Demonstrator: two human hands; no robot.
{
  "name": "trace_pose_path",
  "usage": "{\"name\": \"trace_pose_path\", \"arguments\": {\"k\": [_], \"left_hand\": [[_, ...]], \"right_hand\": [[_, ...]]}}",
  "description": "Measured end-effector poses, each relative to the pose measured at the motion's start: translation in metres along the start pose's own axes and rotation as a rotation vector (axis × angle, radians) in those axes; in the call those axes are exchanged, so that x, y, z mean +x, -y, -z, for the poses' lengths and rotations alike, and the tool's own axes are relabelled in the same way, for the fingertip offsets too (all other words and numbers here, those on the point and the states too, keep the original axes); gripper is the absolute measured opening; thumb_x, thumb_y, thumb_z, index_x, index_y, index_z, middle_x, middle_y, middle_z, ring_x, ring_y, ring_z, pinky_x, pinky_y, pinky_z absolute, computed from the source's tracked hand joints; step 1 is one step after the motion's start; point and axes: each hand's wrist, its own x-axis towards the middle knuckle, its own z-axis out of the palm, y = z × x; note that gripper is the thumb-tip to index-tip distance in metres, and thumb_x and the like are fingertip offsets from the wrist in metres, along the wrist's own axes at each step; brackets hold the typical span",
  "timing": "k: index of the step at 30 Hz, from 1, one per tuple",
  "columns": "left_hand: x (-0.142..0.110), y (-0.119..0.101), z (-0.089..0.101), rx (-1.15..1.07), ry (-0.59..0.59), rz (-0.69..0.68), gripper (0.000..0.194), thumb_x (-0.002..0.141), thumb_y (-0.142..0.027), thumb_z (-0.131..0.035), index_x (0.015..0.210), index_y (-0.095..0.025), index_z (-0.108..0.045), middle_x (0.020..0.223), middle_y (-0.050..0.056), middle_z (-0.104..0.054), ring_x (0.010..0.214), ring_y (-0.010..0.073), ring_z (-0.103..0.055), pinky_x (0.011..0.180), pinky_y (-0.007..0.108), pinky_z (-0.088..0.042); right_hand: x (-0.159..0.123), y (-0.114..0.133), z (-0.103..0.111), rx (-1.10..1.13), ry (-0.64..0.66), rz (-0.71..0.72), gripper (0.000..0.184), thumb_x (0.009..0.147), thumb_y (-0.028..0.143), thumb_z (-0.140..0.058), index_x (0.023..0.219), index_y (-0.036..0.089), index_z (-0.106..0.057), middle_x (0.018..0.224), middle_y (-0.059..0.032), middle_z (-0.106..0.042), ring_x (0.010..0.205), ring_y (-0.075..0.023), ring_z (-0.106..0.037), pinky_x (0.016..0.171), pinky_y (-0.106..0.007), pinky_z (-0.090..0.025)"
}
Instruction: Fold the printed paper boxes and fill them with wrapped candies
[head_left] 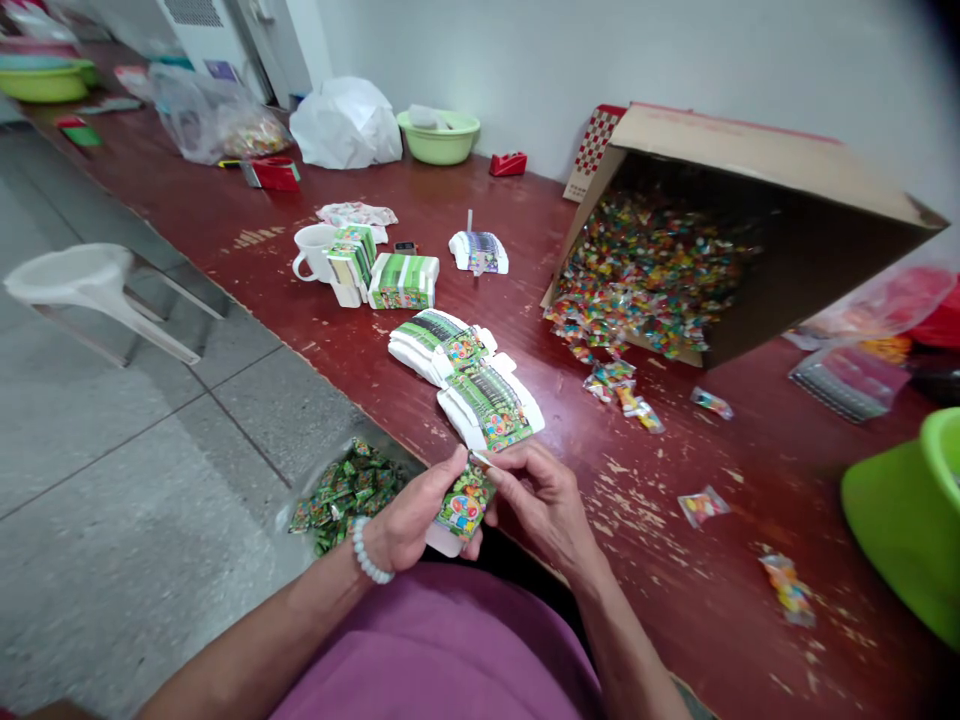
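Note:
A small green printed candy box (466,503) is between my hands, just off the table's front edge. My left hand (411,518), with a beaded bracelet at the wrist, is closed around the box's side. My right hand (546,498) pinches the box's upper end by a flap, while a white flap sticks out at its lower end. Just beyond my fingers lies a fanned stack of flattened green boxes (495,400), and a second stack (427,340) overlaps behind it. Below my left forearm, a clear bag holds many green wrapped packets (349,492).
On the right, a tipped cardboard box (825,240) spills wrapped candies (645,270) onto the red table (637,560). A green basin (900,510) stands near the right edge. Behind the stacks are a white mug (311,250) and upright green boxes (403,281). A white stool (82,275) stands left.

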Motion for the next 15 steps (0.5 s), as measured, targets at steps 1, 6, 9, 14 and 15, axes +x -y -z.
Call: {"name": "trace_pose_path", "arguments": {"k": [1,6,9,14,15], "left_hand": [[0.002,0.001,-0.001,0.003,-0.035,-0.006,0.057,0.092,-0.066,-0.044,0.102,-0.014,-0.064,0.071,0.006,-0.069,0.043,0.0137,-0.061,0.043,0.023,-0.047],[0.005,0.002,-0.011,0.15,-0.104,-0.103,0.06,0.088,-0.069,-0.048,0.086,-0.012,-0.068,0.065,0.003,-0.064,0.04,0.0107,-0.057,0.039,0.02,-0.042],[0.004,0.0,-0.015,0.25,-0.109,-0.134,0.066,0.087,-0.073,-0.044,0.077,-0.012,-0.067,0.064,0.004,-0.064,0.039,0.0101,-0.055,0.039,0.02,-0.041],[0.003,-0.001,-0.014,0.358,-0.086,-0.156,0.072,0.088,-0.075,-0.038,0.071,-0.012,-0.068,0.059,0.005,-0.063,0.04,0.011,-0.055,0.041,0.021,-0.043],[0.003,-0.001,-0.013,0.371,-0.081,-0.162,0.072,0.089,-0.074,-0.038,0.073,-0.012,-0.069,0.058,0.005,-0.063,0.04,0.0112,-0.056,0.042,0.021,-0.043]], "right_hand": [[0.0,0.001,0.002,-0.074,0.014,0.027,0.015,0.088,0.035,-0.07,0.092,0.021,-0.073,0.092,-0.004,-0.067,0.053,-0.0116,-0.064,0.054,-0.028,-0.053],[0.001,0.006,0.007,-0.091,-0.028,-0.093,0.02,0.086,0.04,-0.072,0.092,0.022,-0.072,0.079,-0.0026,-0.07,0.051,-0.014,-0.064,0.05,-0.027,-0.051],[0.003,0.006,0.006,0.02,0.003,-0.185,0.02,0.084,0.04,-0.074,0.09,0.021,-0.07,0.069,-0.0007,-0.07,0.048,-0.0157,-0.065,0.046,-0.026,-0.048],[0.005,0.0,0.003,0.269,-0.032,-0.265,0.022,0.079,0.039,-0.078,0.08,0.02,-0.067,0.065,-0.0006,-0.071,0.042,-0.015,-0.062,0.041,-0.026,-0.047],[0.005,-0.001,0.002,0.284,-0.041,-0.263,0.022,0.079,0.038,-0.079,0.079,0.02,-0.067,0.065,-0.0005,-0.07,0.042,-0.0148,-0.062,0.04,-0.026,-0.047]]}}
